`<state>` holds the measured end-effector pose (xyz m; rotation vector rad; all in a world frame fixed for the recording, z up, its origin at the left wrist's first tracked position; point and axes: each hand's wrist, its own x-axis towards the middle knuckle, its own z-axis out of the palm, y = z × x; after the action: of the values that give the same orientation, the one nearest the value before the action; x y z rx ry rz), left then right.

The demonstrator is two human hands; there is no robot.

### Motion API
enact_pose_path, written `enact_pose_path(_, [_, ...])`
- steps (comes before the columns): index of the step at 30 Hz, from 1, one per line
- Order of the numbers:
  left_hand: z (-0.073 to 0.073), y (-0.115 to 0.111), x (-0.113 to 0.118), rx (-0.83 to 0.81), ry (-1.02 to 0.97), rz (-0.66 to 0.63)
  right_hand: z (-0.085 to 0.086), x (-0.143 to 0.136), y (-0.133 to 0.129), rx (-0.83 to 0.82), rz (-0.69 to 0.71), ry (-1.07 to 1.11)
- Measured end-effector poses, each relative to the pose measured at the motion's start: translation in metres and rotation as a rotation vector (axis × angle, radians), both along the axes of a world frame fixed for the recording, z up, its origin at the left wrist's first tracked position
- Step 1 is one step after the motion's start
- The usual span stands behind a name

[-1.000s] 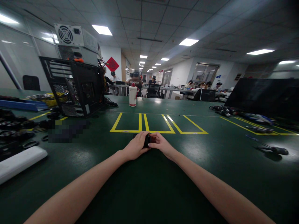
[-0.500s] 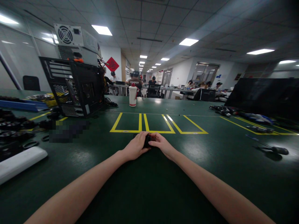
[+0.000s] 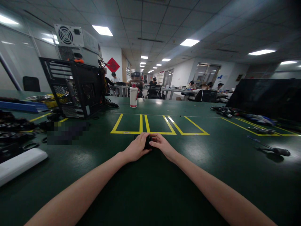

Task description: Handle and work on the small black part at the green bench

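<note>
Between my two hands is a small black object (image 3: pixel 148 142), mostly covered by fingers, so its kind does not show. My left hand (image 3: pixel 137 147) wraps around its left side, with the thumb along the near edge. On the other side my right hand (image 3: pixel 161 144) grips it between thumb and fingertips. Both hands are low over the green table (image 3: pixel 150 188), just in front of the yellow tape frames (image 3: pixel 160 133). A dark edge of the object also shows beyond my left fingers.
At left stands an open black computer case (image 3: pixel 87 91) with a power supply (image 3: pixel 70 35) on top. Behind the tape is a white cup (image 3: pixel 133 97). A screwdriver (image 3: pixel 278 151) and cables (image 3: pixel 225 111) lie right; a white bar (image 3: pixel 23 163) and black parts (image 3: pixel 14 125) lie left.
Almost nothing differs. The right thumb and the black object have shifted very slightly; both hands keep their hold in the same place.
</note>
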<state>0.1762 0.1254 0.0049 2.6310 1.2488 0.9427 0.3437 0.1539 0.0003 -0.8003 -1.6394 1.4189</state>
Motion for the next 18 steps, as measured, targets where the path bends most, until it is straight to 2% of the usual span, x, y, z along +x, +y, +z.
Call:
enact_pose_path(8, [-0.0004,0.0003,-0.0005,-0.005,-0.005,-0.003,-0.0007,0.0001,-0.0009,-0.003,0.041,0.060])
enact_pose_path(14, [0.0022,-0.0018,-0.0003,-0.011,0.003,-0.001,0.0012,-0.0006,-0.0022,0.003,-0.025,0.020])
enact_pose_path(18, [0.0025,-0.0024,-0.0003,-0.012,0.001,0.002,0.0010,-0.0004,0.0002,-0.014,-0.010,0.002])
